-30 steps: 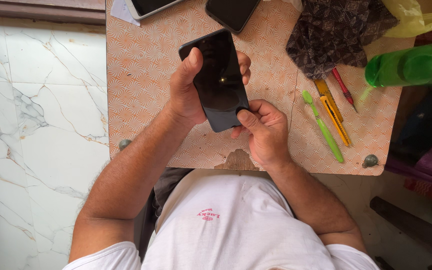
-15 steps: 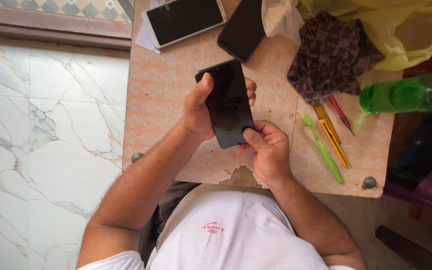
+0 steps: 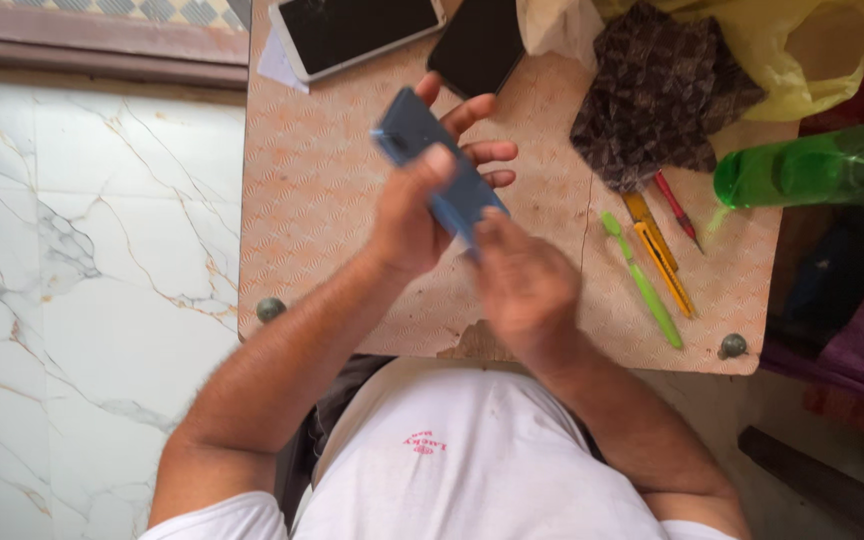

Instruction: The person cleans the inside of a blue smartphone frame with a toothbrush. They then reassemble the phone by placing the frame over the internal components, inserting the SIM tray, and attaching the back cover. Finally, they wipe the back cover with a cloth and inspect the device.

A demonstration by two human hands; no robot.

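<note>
The left hand [image 3: 417, 215] is clamped on a blue phone [image 3: 439, 172]; its thumb lies across the near face and its fingers [image 3: 472, 112] spread out behind the far side, tips showing past the edge; the phone is tilted, one corner up toward the table's far edge, and is held above the middle of the table [image 3: 312, 200], not resting on it. The right hand [image 3: 522, 285] meets the phone's near, lower end; its fingers are together and curled at that end, but the blur hides whether they grip it or only touch it.

Beyond the hands, at the table's far edge, lie two more phones: a white phone [image 3: 357, 32] with a dark screen near the far left corner, on a scrap of paper [image 3: 277, 68], and a black phone [image 3: 477, 45] just to its right. Toward the far right corner sits a crumpled dark cloth [image 3: 657, 95], with a yellow bag [image 3: 802, 50] behind it. Near the cloth, along the right side, lie a red pen [image 3: 677, 210], a yellow cutter [image 3: 660, 250] and a green tool [image 3: 644, 295], close together and roughly parallel; a green bottle [image 3: 812, 165] lies across the right edge. Two round knobs [image 3: 270, 308] mark the near corners; the near edge is chipped in the middle. A marble floor [image 3: 82, 280] spreads to the left.
</note>
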